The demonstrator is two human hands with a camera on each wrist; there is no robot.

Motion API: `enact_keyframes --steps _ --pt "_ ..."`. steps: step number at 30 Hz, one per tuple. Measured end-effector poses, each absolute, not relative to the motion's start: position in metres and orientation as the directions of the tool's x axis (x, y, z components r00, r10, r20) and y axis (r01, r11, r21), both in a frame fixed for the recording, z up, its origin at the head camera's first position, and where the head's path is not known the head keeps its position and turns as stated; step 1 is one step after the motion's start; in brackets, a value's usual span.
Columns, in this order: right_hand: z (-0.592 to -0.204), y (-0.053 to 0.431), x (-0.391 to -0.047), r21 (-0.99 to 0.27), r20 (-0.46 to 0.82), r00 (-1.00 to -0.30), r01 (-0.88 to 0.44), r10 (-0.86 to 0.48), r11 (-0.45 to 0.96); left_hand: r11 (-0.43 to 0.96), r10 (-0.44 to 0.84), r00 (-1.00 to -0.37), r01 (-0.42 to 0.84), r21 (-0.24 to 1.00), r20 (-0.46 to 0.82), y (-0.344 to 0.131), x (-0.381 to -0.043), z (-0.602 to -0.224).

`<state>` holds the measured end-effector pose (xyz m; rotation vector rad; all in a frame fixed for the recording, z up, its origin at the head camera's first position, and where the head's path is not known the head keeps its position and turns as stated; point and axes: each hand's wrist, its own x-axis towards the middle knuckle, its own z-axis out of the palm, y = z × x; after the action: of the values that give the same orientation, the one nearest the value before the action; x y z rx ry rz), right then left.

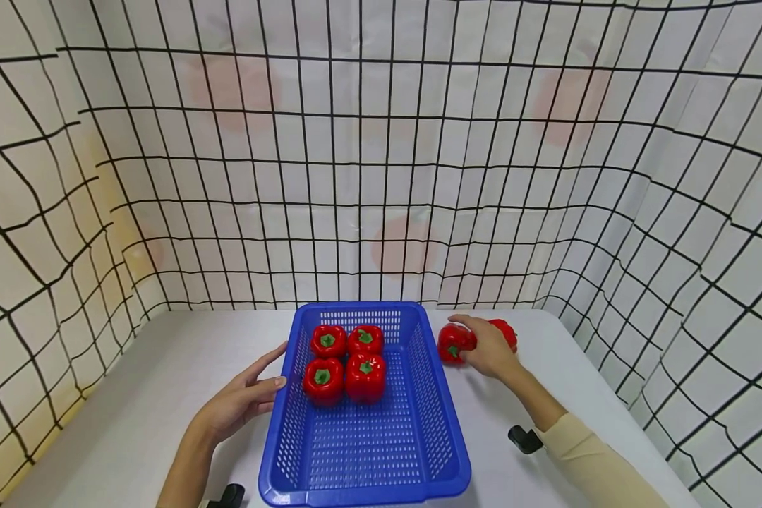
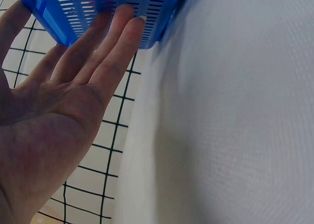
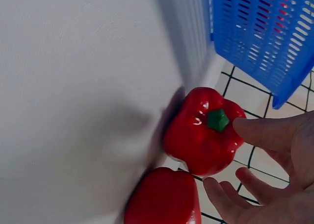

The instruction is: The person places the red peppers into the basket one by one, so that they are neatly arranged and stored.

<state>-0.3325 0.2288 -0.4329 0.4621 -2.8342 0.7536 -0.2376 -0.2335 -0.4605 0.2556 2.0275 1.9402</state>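
Note:
A blue plastic basket (image 1: 362,451) sits on the white table with several red bell peppers (image 1: 365,377) inside its far left part, green stems up. My left hand (image 1: 244,402) is at the basket's left side, its long fingers straight against the slotted outer wall in the left wrist view. To the right of the basket, my right hand (image 1: 485,346) is spread about a red bell pepper (image 3: 203,136) on the table. Its thumb is at the green stem and its fingertips are near the lower edge. Another red bell pepper (image 3: 164,197) lies beside that one, partly hidden by the hand in the head view.
White walls covered by a black wire grid (image 1: 387,166) enclose the back and both sides. The white table (image 1: 133,402) extends left and right of the basket. Black straps (image 1: 525,439) show near both wrists.

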Motion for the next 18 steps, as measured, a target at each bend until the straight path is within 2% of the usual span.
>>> enact_keyframes --steps 11,18 --pt "-0.444 0.229 -0.337 -0.456 0.207 -0.934 -0.355 -0.29 0.816 0.068 0.349 -0.931 -0.088 0.994 -0.106 -0.234 -0.238 -0.461" --pt "-0.451 0.227 -0.339 -0.456 0.177 -0.95 -0.312 -0.259 0.834 0.071 0.344 -0.932 -0.096 0.993 -0.114 -0.234 -0.238 -0.461"
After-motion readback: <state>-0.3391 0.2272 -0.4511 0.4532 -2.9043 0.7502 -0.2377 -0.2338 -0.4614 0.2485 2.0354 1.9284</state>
